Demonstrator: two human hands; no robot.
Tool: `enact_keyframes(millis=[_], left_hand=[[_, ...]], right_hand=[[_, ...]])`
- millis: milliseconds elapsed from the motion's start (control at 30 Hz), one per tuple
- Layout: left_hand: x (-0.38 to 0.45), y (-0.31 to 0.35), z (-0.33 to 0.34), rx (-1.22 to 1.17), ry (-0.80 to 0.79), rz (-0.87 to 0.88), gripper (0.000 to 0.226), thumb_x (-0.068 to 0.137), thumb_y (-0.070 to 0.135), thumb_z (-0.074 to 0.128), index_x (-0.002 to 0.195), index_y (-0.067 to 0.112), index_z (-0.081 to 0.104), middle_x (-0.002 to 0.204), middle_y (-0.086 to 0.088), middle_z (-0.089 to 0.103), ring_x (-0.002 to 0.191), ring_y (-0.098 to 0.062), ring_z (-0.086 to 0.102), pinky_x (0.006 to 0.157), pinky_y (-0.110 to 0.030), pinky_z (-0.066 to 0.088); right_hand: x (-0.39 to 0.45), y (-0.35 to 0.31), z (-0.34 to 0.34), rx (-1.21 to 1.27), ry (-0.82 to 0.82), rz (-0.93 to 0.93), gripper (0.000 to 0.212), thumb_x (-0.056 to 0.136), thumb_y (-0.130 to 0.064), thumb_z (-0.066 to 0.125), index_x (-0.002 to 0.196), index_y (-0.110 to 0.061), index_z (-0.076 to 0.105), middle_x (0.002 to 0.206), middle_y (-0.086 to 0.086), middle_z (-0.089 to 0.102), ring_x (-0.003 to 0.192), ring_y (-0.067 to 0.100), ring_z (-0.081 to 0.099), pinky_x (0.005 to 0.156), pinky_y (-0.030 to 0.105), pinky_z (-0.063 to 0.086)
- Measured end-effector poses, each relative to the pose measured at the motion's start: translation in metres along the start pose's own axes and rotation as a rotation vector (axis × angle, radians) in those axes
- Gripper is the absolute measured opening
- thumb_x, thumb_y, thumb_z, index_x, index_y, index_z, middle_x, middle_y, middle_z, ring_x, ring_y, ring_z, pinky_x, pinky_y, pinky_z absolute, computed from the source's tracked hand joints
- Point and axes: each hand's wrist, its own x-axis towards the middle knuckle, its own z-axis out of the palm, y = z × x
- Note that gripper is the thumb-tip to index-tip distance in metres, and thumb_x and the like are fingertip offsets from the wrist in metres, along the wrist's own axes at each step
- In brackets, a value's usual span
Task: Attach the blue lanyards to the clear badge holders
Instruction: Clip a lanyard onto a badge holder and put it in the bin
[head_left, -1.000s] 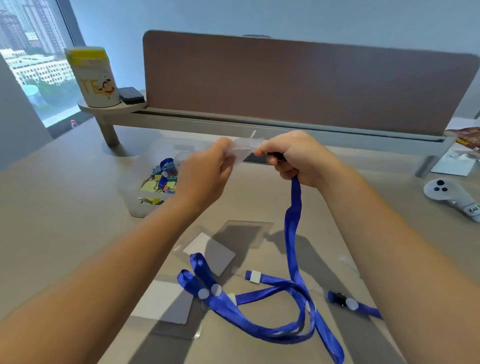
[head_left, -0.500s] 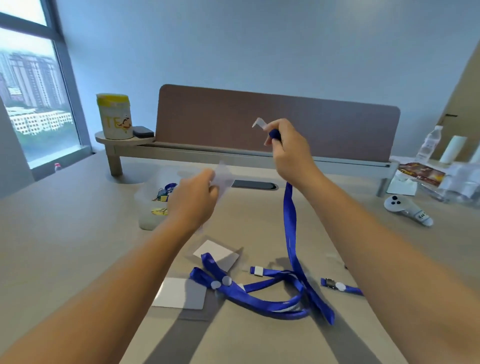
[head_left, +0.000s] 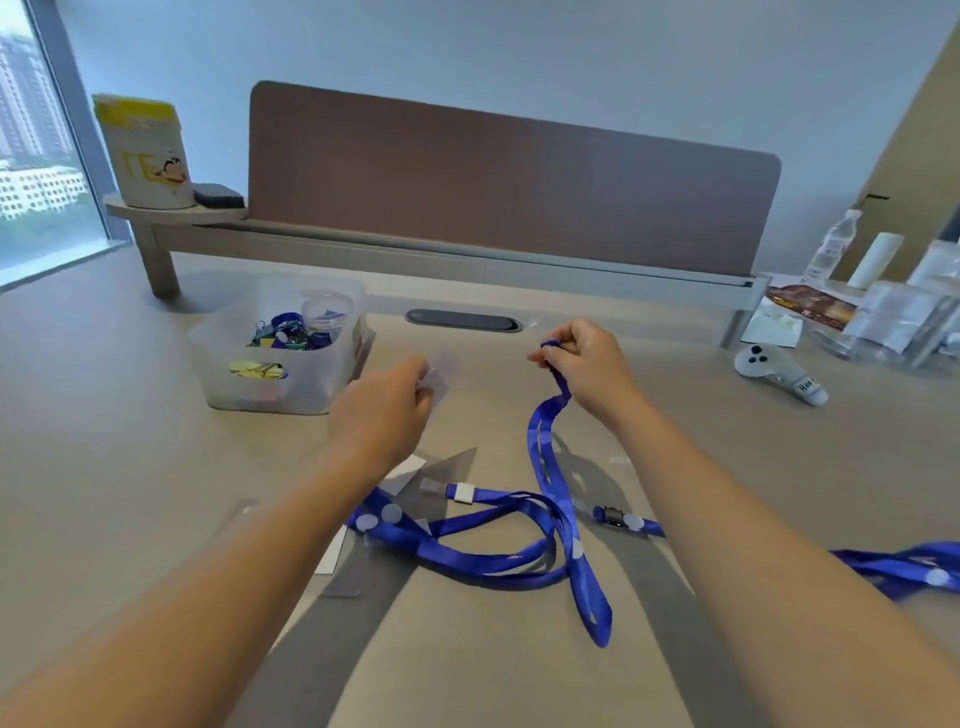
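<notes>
My left hand (head_left: 387, 410) pinches a clear badge holder (head_left: 440, 374) above the table. A little to its right, my right hand (head_left: 584, 364) grips the clip end of a blue lanyard (head_left: 543, 452); the strap hangs down to the table and ends in a loop near me. Both hands are apart, with a gap between holder and clip. Another blue lanyard (head_left: 467, 551) lies coiled on the table below my hands, partly over more clear badge holders (head_left: 343, 566) with white cards. A third lanyard (head_left: 904, 566) lies at the right, partly hidden by my right arm.
A translucent bin (head_left: 280, 353) with clips and small items stands left of my hands. A raised shelf with a brown divider (head_left: 509, 176) runs along the back, carrying a yellow-lidded can (head_left: 145, 150). A white controller (head_left: 779, 371), bottles and plastic packets sit at the right.
My right hand has come down from its raised position with the lanyard end. The two hands, together a second ago, are now apart. The view tilted up.
</notes>
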Motion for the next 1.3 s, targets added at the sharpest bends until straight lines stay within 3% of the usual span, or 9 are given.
enact_keyframes(millis=[133,300,433,533,700,900,1000,1067,1300], left_hand=[[-0.013,0.012,0.015,0.021,-0.068,0.014,0.02,0.094,0.021,0.04,0.107,0.01,0.051,0.093,-0.011,0.062,0.074,-0.019,0.052,0.065,-0.029,0.044],[-0.021,0.02,0.02,0.047,-0.069,0.033,0.021,0.094,0.021,0.041,0.107,0.01,0.052,0.096,-0.013,0.065,0.079,-0.021,0.057,0.077,-0.033,0.05],[-0.022,0.019,0.015,0.061,-0.086,0.028,0.022,0.095,0.02,0.039,0.109,0.009,0.052,0.1,-0.014,0.064,0.076,-0.017,0.051,0.075,-0.03,0.047],[-0.021,0.015,0.012,0.077,-0.092,0.02,0.023,0.095,0.02,0.038,0.11,0.008,0.051,0.102,-0.014,0.064,0.075,-0.016,0.048,0.069,-0.028,0.042],[-0.018,0.01,0.013,0.092,-0.089,0.013,0.023,0.095,0.02,0.038,0.109,0.008,0.051,0.102,-0.014,0.064,0.074,-0.017,0.048,0.065,-0.026,0.038],[-0.015,0.009,0.013,0.081,-0.079,0.017,0.024,0.095,0.02,0.038,0.11,0.007,0.051,0.103,-0.015,0.065,0.075,-0.017,0.048,0.066,-0.026,0.039],[-0.011,0.008,0.01,0.03,-0.071,-0.006,0.023,0.094,0.02,0.04,0.107,0.006,0.053,0.106,-0.015,0.064,0.076,-0.017,0.048,0.066,-0.026,0.039],[-0.007,0.005,0.006,0.001,-0.049,-0.026,0.022,0.094,0.02,0.042,0.105,0.006,0.054,0.107,-0.015,0.065,0.077,-0.017,0.048,0.066,-0.027,0.041],[0.017,-0.014,-0.022,-0.115,0.066,-0.133,0.021,0.093,0.023,0.044,0.099,0.008,0.057,0.096,-0.01,0.064,0.078,-0.015,0.05,0.067,-0.026,0.041]], right_hand=[[-0.021,0.019,-0.008,-0.195,-0.121,0.144,0.008,0.085,-0.003,0.058,0.089,-0.006,0.064,0.08,0.009,0.06,0.083,0.022,0.055,0.072,0.033,0.046],[-0.036,0.042,-0.008,-0.333,-0.237,0.334,0.022,0.083,-0.009,0.064,0.062,-0.014,0.057,0.071,0.004,0.059,0.074,0.02,0.052,0.067,0.029,0.042],[-0.035,0.048,0.004,-0.547,-0.308,0.394,0.032,0.084,-0.023,0.063,0.101,0.004,0.066,0.098,0.017,0.066,0.084,0.022,0.051,0.071,0.028,0.038],[-0.033,0.051,0.013,-0.71,-0.364,0.417,0.024,0.084,-0.026,0.062,0.086,-0.002,0.061,0.085,0.01,0.058,0.082,0.025,0.051,0.069,0.029,0.039],[-0.031,0.054,0.018,-0.84,-0.337,0.406,0.022,0.085,-0.017,0.06,0.102,-0.004,0.063,0.1,0.014,0.06,0.079,0.024,0.049,0.066,0.029,0.04],[-0.028,0.052,0.011,-0.598,-0.258,0.324,0.007,0.085,-0.004,0.058,0.084,-0.006,0.065,0.084,0.004,0.059,0.082,0.019,0.057,0.077,0.029,0.043],[-0.02,0.033,0.002,-0.367,-0.134,0.273,0.011,0.082,-0.004,0.063,0.093,-0.003,0.064,0.086,0.004,0.055,0.086,0.019,0.052,0.08,0.03,0.044],[-0.014,0.015,-0.001,-0.206,-0.06,0.239,0.015,0.081,-0.001,0.065,0.072,-0.011,0.058,0.073,0.0,0.055,0.086,0.021,0.054,0.081,0.033,0.048],[0.022,-0.036,0.013,0.155,0.103,0.203,0.026,0.082,-0.004,0.063,0.064,-0.016,0.049,0.067,-0.002,0.051,0.069,0.02,0.051,0.055,0.027,0.04]])
